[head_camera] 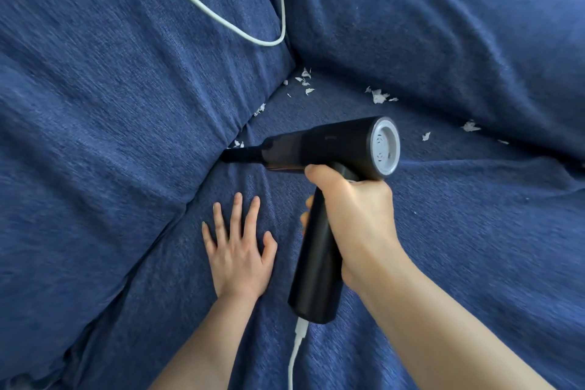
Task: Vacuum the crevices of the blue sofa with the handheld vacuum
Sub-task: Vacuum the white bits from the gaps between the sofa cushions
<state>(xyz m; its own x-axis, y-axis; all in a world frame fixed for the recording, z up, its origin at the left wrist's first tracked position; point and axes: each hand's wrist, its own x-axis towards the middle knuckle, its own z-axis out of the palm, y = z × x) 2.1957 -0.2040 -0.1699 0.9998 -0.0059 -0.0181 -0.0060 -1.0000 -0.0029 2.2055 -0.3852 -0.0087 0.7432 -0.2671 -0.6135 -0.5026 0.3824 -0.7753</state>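
Blue sofa [443, 25]: right hand [357, 218] grips vacuum [319, 168], left hand [239, 250] lies flat; cord [294, 358] could snag, leaving scraps [378, 95].

One handheld vacuum [329, 161], black with a grey end cap. Two hands: the right hand [354, 218] on the vacuum's handle, the left hand [240, 250] just left of the vacuum. One white cable [221, 14] shows above the vacuum, another white stretch [296, 355] at the vacuum's base; whether they join cannot be told. White paper scraps [379, 96] lie beyond the vacuum in about six small clusters; single bits are too small to count. One blue sofa [110, 104].
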